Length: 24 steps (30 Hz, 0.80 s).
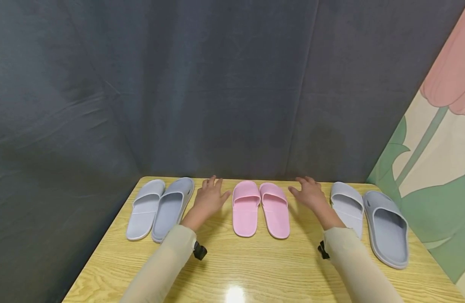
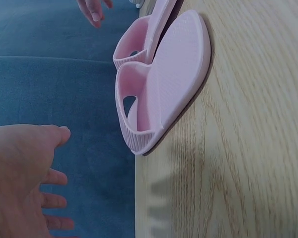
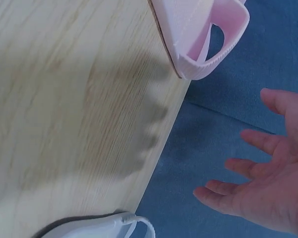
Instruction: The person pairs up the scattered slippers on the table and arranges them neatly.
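Observation:
Two pink slippers (image 1: 245,214) lie side by side near the far edge of the table, toes pointing away. To their left hovers my left hand (image 1: 209,197), fingers spread and holding nothing. My right hand (image 1: 309,194) is over the table on the other side of the pair, its fingers apart and bare. In the left wrist view a pink slipper (image 2: 181,64) stands out beyond the thumb of the left hand (image 2: 25,173). The right wrist view has the right hand (image 3: 273,168) apart from the pink slipper (image 3: 188,34).
At the left lie a pale grey slipper (image 1: 144,214) and a blue-grey slipper (image 1: 169,214). On the right are another pale slipper (image 1: 347,208) and a larger grey slipper (image 1: 389,235). A dark curtain (image 1: 232,92) hangs behind the wooden table (image 1: 262,273).

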Tool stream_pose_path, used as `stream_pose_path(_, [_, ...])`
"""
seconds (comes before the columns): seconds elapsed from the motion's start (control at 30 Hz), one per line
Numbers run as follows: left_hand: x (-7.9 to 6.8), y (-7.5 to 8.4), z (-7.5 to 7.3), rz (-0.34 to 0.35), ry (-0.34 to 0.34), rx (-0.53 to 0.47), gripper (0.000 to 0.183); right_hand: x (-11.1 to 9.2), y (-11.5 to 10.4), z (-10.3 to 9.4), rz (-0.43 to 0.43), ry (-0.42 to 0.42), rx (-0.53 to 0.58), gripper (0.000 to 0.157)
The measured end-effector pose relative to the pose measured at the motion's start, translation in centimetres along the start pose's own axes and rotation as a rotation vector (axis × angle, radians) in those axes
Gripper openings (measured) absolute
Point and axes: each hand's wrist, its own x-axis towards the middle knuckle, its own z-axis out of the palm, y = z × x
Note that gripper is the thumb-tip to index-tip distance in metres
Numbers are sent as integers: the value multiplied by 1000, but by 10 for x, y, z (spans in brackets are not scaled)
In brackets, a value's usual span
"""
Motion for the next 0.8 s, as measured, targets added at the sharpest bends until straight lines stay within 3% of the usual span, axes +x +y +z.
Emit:
stream_pose_path(0.43, [-5,-13,-5,5,34,16,67,-4,10,-8,-1,5,0,68])
stream_pose_path(0.8, [-10,-22,-10,-35,-8,7,69,-9,17,-16,11,14,-31,68])
